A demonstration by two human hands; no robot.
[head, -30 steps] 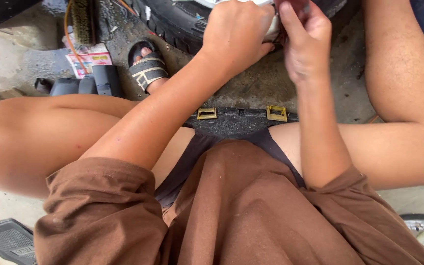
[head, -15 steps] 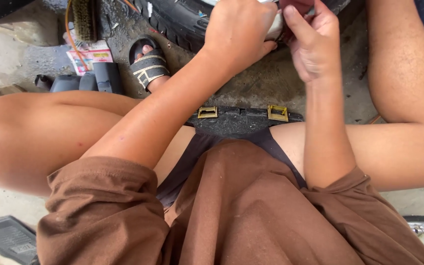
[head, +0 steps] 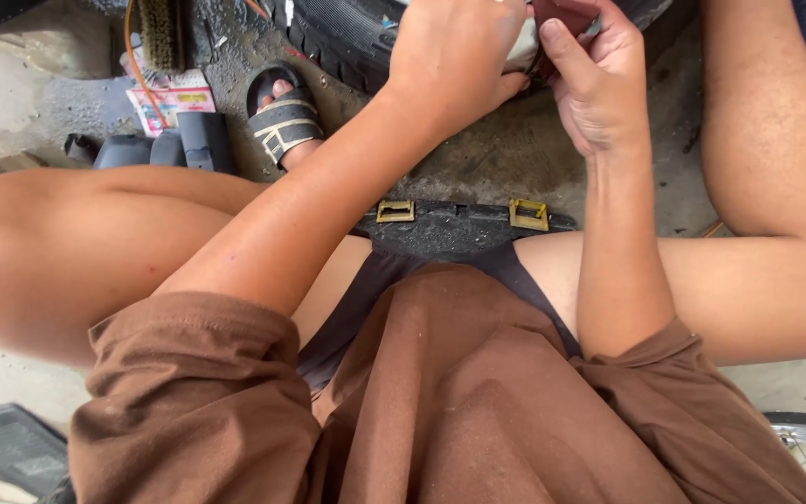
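The black tyre (head: 347, 37) lies across the top of the view. Just below the tyre there is a bare strip of dirty ground (head: 478, 168) — a hand could pass there. Lower down, a black seat edge with two yellow clips (head: 459, 224) blocks the way. Left of the tyre it is crowded: a foot in a black sandal (head: 282, 117), a brush (head: 160, 33), a paper packet (head: 170, 98) and dark plastic parts (head: 174, 145). Both hands — the left hand (head: 454, 61) and the right hand (head: 590, 79) — fill the space at the tyre, touching each other. Bare knees close both sides.
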